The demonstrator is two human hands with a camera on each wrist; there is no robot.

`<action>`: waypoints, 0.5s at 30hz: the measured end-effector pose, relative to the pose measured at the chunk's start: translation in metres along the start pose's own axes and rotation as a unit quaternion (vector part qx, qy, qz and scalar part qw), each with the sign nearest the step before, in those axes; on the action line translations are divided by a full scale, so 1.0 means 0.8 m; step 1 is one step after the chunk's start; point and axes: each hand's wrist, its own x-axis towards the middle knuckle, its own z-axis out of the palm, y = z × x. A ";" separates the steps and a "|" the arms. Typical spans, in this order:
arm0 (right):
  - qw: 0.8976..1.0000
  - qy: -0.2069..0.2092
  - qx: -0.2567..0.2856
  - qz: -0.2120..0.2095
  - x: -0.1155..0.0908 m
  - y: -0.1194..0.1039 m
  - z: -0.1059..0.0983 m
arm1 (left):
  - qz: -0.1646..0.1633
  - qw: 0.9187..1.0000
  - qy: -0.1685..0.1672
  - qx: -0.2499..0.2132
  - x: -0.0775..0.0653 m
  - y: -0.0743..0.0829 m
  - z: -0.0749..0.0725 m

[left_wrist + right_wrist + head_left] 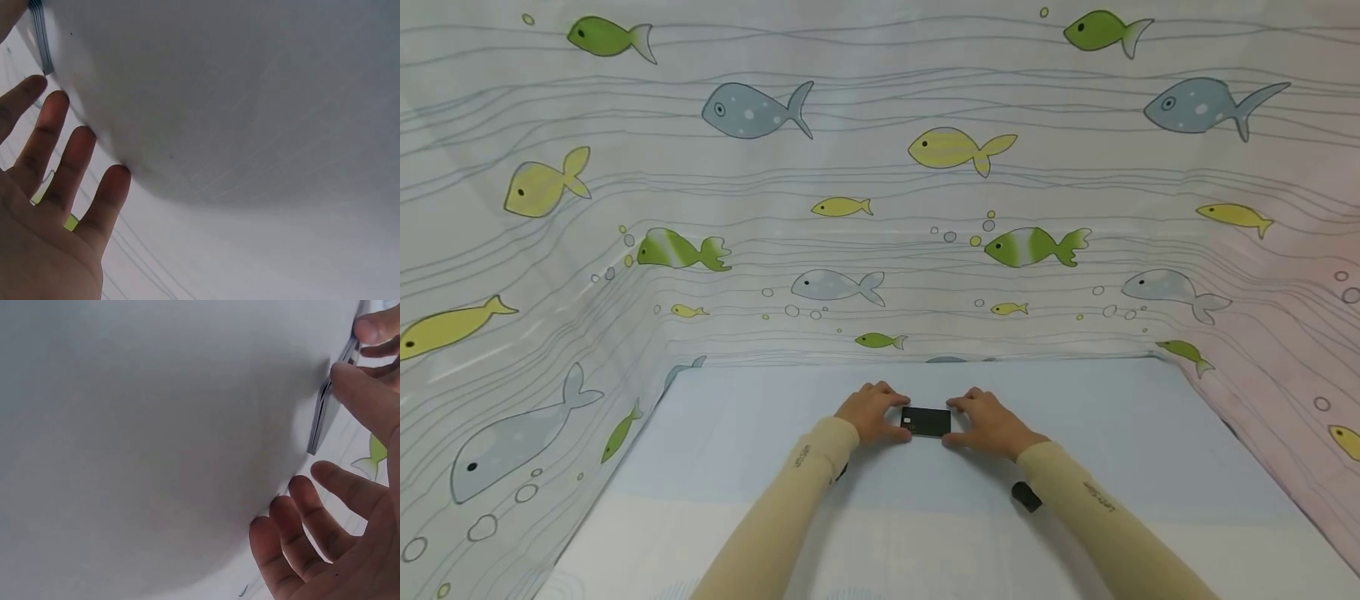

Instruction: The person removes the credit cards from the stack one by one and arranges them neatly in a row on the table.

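A thin stack of black cards [927,422], the top one with a small pale chip mark at its left, lies on the table between both hands in the head view. Layered edges of the stack [317,419] show in the right wrist view. My left hand [874,414] is at its left end, thumb and fingertips by the corners, the fingers spread. At the right end is my right hand [988,427], its thumb by the near corner and its loosely bent fingers by the far one. Whether every fingertip touches the stack I cannot tell.
The table [775,400] has a pale blue and white cover. Behind it and along both sides hangs a fish-patterned curtain [850,242]. A small black object [1026,497] sits below the right wrist.
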 end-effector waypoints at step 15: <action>1.000 0.014 -0.008 0.004 0.007 0.003 0.009 | -0.005 1.000 -0.007 -0.001 0.007 -0.003 0.001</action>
